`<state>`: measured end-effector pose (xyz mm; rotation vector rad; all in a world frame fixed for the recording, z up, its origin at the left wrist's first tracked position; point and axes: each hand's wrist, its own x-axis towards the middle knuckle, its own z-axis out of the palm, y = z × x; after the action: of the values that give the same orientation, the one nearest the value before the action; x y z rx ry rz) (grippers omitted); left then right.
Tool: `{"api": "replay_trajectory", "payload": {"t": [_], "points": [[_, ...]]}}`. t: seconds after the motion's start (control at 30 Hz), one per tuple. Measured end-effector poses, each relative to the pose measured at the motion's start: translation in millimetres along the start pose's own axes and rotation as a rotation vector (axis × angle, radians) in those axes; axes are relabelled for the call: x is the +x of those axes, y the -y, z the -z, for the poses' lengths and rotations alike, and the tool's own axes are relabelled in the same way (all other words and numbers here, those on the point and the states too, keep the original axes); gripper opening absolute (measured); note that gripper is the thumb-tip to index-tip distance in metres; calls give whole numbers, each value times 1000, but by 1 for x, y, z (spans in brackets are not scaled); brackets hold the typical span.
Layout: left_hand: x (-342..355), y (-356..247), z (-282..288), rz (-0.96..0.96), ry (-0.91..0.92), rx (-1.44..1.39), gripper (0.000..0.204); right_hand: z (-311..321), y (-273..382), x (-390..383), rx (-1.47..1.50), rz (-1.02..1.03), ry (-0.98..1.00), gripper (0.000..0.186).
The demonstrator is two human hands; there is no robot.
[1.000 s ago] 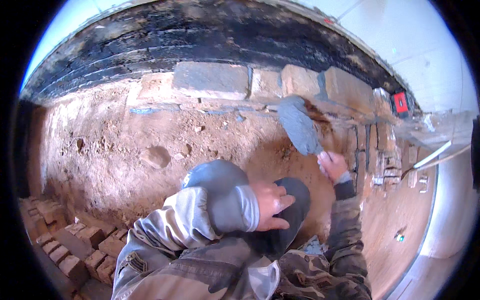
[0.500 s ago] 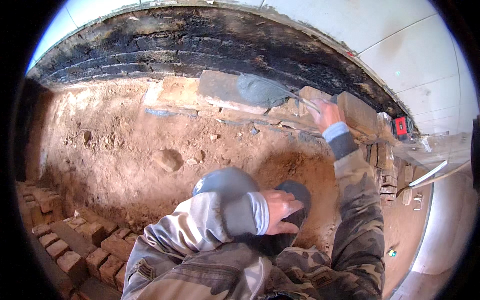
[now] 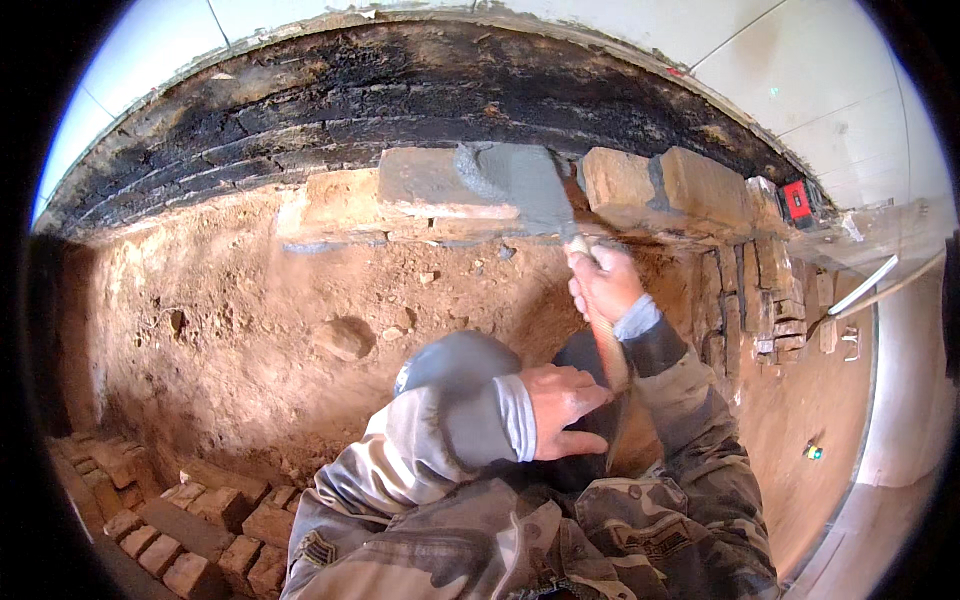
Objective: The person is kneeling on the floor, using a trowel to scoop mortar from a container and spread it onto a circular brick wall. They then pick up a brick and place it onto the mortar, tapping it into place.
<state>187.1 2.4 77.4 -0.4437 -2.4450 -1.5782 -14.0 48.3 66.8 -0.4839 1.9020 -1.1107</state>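
My right hand (image 3: 603, 281) is closed round a trowel (image 3: 552, 205), its long brownish handle (image 3: 607, 350) pointing back toward my body. The trowel's grey blade lies against wet grey mortar (image 3: 482, 172) on top of a low brick course (image 3: 415, 185). To the right of the blade, across a gap, sits a brick (image 3: 617, 182), followed by more bricks. My left hand (image 3: 562, 408) rests over my dark-clad leg, thumb and fingers apart, holding nothing. Its fingertips are close to the handle's end; I cannot tell whether they touch.
A blackened brick wall (image 3: 350, 90) rises behind the course, under white panels (image 3: 680, 30). Loose bricks (image 3: 190, 575) are stacked at the lower left. A stone (image 3: 343, 338) lies on bare earth. At the right are a red box-like item (image 3: 797, 200) and a pale pipe (image 3: 868, 285).
My right hand has moved left and nearer my body with the trowel, turning its blade. The mortar now spreads farther right over the bricks. My left hand stays in about the same place.
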Motion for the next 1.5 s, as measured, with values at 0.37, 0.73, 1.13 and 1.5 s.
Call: {"api": "replay_trajectory", "payload": {"t": [0.37,0.73,1.13,1.5], "points": [[-16,-22,26,-106,176,-343,57,-39,-19,10,815,-334,519,35],[-3,-21,21,-92,181,-222,62,-36,-24,17,1143,-332,923,43],[4,-18,14,-17,245,-217,64,39,-52,-3,1333,-103,719,41],[20,-5,10,-10,225,-218,65,-2,-138,79,404,123,-191,38]]}}
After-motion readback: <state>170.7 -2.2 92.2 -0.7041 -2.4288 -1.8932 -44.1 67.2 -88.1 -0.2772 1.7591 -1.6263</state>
